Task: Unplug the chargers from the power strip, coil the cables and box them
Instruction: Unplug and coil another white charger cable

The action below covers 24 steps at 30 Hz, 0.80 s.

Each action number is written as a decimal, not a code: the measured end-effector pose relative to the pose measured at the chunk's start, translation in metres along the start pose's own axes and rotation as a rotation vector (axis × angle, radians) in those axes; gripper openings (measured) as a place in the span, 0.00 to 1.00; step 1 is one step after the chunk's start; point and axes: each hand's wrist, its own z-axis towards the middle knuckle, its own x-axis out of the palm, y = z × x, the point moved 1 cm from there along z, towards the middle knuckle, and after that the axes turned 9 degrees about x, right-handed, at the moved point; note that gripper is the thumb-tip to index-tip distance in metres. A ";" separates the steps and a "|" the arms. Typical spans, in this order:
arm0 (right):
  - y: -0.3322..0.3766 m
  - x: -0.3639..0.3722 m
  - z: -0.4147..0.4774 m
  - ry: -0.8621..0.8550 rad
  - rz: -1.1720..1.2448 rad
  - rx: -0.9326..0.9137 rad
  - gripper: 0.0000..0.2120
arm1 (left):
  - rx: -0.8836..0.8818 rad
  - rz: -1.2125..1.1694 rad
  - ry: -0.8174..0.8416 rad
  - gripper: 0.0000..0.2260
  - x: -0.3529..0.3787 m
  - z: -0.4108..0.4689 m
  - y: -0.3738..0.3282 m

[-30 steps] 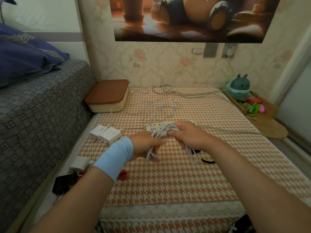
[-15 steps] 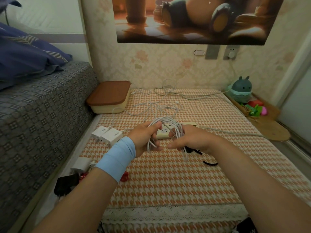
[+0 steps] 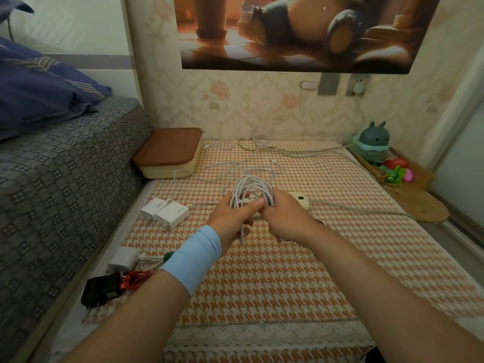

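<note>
Closer together now than half a second back: left hand (image 3: 230, 218) and right hand (image 3: 285, 221), left thumb touching the right hand, and the coil of white cable (image 3: 252, 188) raised from between them into upright loops above both. Gripped by both hands, fingers curled round the lower part of the loops, one loose end hanging below the left palm. Held just above the cream power strip (image 3: 298, 201), partly hidden behind the hands, with a grey cord trailing off to the right. Under everything, an orange-and-white houndstooth cloth (image 3: 288, 279) with a lace hem at the near edge. On its left side, two white chargers (image 3: 167, 209) lying side by side and touching, thin leads trailing back toward a tangle of loose white cables (image 3: 256, 150). Nearer, at the cloth's left edge, a small white charger (image 3: 124, 258), a black charger (image 3: 102, 288) and a bunched red cable (image 3: 136, 280), close together. At the far left corner, a cream box (image 3: 170, 153) with a brown lid on, set against a bed (image 3: 65, 179) covered in grey patterned fabric, a dark blue pillow (image 3: 39, 85) on top. Behind, floral wallpaper, a large poster (image 3: 301, 32) and a wall socket (image 3: 357, 86) with a plug in it. To the right, a round blue-grey toy (image 3: 372, 142) and a wooden board (image 3: 424, 205) beside the cloth. Around the left wrist, a light blue band (image 3: 193, 258).
</note>
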 end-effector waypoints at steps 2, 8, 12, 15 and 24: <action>0.003 0.007 -0.002 0.026 -0.141 -0.035 0.14 | -0.010 -0.045 -0.001 0.20 0.002 -0.001 0.001; 0.012 0.019 -0.009 0.149 -0.248 -0.053 0.08 | 0.004 -0.119 0.086 0.22 -0.002 -0.004 -0.003; 0.010 0.019 -0.010 0.237 -0.124 0.035 0.05 | -0.001 -0.063 0.058 0.12 -0.001 -0.001 -0.004; 0.011 0.016 -0.012 0.288 0.069 0.109 0.03 | 0.029 -0.082 0.050 0.12 -0.001 0.002 -0.012; -0.007 -0.003 -0.003 0.368 0.552 0.356 0.12 | -0.011 -0.211 -0.024 0.07 -0.028 0.010 -0.016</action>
